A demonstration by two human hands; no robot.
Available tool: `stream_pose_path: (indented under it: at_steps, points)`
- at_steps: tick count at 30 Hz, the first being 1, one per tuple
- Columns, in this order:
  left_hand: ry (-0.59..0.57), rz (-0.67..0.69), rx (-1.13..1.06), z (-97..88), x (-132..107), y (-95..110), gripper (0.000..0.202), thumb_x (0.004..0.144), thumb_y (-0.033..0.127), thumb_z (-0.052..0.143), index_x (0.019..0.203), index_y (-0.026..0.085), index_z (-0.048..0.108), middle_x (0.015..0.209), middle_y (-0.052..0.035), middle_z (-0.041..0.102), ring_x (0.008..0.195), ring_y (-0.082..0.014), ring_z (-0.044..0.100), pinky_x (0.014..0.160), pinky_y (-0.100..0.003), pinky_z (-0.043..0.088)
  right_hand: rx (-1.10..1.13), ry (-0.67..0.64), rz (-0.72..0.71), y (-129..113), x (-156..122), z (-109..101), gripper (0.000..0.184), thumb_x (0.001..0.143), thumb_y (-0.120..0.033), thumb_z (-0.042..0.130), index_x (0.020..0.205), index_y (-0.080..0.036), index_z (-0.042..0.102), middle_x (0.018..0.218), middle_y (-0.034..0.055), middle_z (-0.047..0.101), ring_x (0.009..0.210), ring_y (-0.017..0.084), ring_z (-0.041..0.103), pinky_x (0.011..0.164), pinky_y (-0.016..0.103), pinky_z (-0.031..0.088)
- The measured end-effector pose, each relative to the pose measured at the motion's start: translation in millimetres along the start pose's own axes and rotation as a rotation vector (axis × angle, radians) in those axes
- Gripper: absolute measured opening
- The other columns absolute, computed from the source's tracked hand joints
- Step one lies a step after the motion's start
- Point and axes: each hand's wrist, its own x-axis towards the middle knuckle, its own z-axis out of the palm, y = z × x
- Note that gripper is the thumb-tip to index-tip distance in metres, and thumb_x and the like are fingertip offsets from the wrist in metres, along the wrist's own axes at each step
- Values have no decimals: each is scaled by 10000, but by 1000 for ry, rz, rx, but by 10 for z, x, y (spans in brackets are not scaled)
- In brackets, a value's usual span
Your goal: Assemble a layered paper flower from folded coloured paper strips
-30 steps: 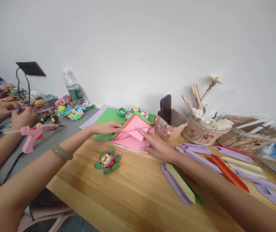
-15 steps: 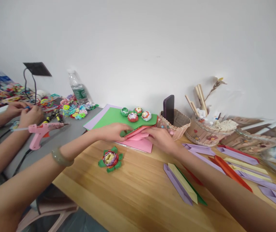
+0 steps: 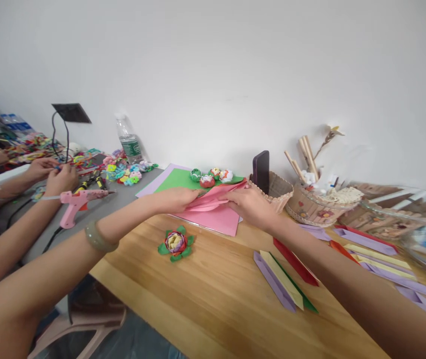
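My left hand point(image 3: 181, 199) is closed on the left part of some raised pink paper sheets point(image 3: 214, 195). From the right, my right hand point(image 3: 249, 203) pinches the same sheets, which bend between both hands. Under them lies another pink sheet point(image 3: 222, 219) of the paper stack. Behind my hands is a green sheet point(image 3: 171, 180) with several small folded-paper flowers point(image 3: 207, 181) around its far edge. A larger paper lotus point(image 3: 176, 244) with green leaves rests on the wooden table point(image 3: 205, 284), nearer to me.
A pink glue gun point(image 3: 73, 203), a bottle point(image 3: 128, 142) and small coloured flowers point(image 3: 125, 169) are at left, beside another person's hands point(image 3: 58, 174). Behind at right stand a phone point(image 3: 261, 172) and decorated baskets point(image 3: 310, 202). Folded paper strips point(image 3: 280, 284) lie at right.
The pink sheets are lifted higher and spread wider between my hands, now covering part of the green sheet. My view has shifted slightly, and a red strip shows more fully.
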Motion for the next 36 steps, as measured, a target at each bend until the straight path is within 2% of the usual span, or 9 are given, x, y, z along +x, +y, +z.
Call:
stream_pose_path:
  at_steps: [5,9,15,18,21,24,27,32,36]
  points:
    - [4,-15,-65,-48,21,-43,376,877,283,317,1179,98,447,1073,-169,610,902,-248,592,735,-281,422,-14,14,-2,-55,-27,-54,245,845,-155,485,943,-212,702,970,57,719,897,221,650,807,305,441]
    - [-4,-2,-155,-107,65,-136,378,877,389,328,1085,126,502,1097,-105,609,921,-207,574,786,-253,418,-35,15,26,-86,-125,-22,250,849,-149,481,989,-202,681,983,73,713,904,224,648,795,313,449]
    - [44,-51,-221,-139,73,-260,403,842,494,353,916,136,520,905,-56,611,760,-176,540,647,-245,409,-40,-66,-22,-81,-358,111,309,827,-149,484,1105,-151,617,954,114,689,868,224,635,758,316,472]
    - [60,-63,-234,-99,82,-278,404,797,549,407,757,157,493,756,-24,555,650,-153,483,566,-243,364,-56,-93,-52,-49,-453,182,491,767,-116,502,1258,-128,492,949,126,658,895,241,602,751,338,478]
    - [78,-78,-243,-53,97,-295,428,746,586,459,624,179,406,616,13,426,542,-122,376,495,-249,282,-82,-82,-45,15,-504,250,672,707,-43,451,1366,-92,325,986,149,624,951,258,564,796,380,463]
    - [90,-79,-266,-24,109,-327,450,700,593,510,578,194,344,564,41,304,503,-100,279,467,-246,207,-108,-42,16,77,-509,301,761,701,-25,394,1419,-62,142,1017,174,604,960,273,554,804,421,451]
    - [93,-60,-302,0,117,-367,448,678,577,546,571,192,344,564,50,260,504,-91,248,466,-238,182,-124,-16,90,94,-484,324,820,701,-56,395,1423,-34,5,983,183,609,913,289,569,730,411,467]
    - [109,-32,-356,46,131,-403,441,654,563,596,585,184,382,569,56,271,517,-89,249,471,-231,194,-142,-2,153,73,-425,332,879,680,-67,399,1414,-46,-85,981,171,619,864,270,587,673,349,458]
    - [123,-10,-397,60,131,-396,416,638,551,626,645,164,472,576,56,315,531,-92,273,479,-226,198,-166,-10,172,85,-393,348,864,680,-75,408,1416,-33,-42,948,173,633,815,269,594,643,337,444]
